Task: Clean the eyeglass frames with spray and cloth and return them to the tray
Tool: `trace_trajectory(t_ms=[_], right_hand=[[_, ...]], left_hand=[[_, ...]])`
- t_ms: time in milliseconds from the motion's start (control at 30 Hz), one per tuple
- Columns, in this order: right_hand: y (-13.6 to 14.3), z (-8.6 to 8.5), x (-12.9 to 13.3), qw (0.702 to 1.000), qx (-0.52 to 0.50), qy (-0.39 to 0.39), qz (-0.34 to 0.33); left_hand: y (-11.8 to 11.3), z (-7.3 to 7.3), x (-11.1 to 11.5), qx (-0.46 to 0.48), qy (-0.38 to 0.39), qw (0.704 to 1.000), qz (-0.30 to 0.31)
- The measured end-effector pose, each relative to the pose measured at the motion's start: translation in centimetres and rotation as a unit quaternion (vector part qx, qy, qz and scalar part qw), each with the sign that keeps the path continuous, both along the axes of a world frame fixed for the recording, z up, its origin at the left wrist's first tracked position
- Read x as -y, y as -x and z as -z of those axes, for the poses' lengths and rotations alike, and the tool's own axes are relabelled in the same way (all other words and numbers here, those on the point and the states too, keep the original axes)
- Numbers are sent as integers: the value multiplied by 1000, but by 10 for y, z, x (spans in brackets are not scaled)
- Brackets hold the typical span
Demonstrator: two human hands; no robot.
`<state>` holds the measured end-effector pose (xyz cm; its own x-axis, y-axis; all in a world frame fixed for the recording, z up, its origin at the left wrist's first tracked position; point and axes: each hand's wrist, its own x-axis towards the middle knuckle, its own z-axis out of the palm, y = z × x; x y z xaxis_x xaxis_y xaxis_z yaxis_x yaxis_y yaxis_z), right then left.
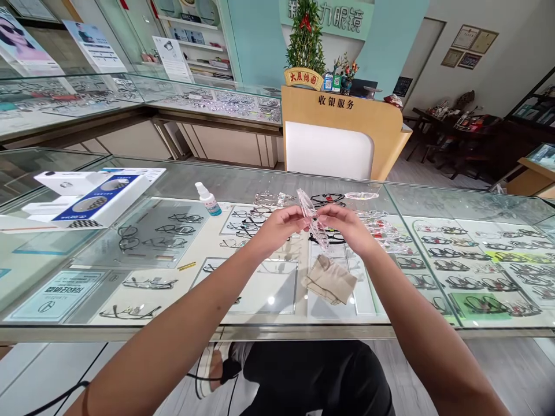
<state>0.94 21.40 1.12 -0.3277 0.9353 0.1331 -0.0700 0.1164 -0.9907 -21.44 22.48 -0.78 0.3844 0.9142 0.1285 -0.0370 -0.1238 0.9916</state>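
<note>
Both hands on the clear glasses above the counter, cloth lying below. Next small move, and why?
Probably lower the right hand to pick up the beige cloth. Both hands, left hand too, pinch the clear glasses in the air above the glass counter; the cloth lies untouched just below, and a spray bottle stands nearby.

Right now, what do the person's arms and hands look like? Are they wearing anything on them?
Both arms are bare all the way up, with no sleeves in view. The left hand and the right hand wear no gloves, and no rings, watch or bracelet can be seen on them. There are no markings either.
</note>
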Motion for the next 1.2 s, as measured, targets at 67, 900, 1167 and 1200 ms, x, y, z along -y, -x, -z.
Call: trace_trajectory(t_ms=[67,900,1167,1200], right_hand=[[1,2,0,1000,-4,4,-4],[-24,-2,-8,986,-83,122,-78],[-20,-3,-2,983,-133,85,-97],[-19,-3,-1,983,-138,80,-96]], left_hand=[[0,0,0,5,0,1000,7],[23,-11,-17,199,146,966,-76],[25,-18,-12,278,186,942,-19],[23,-17,-11,264,190,945,-8]])
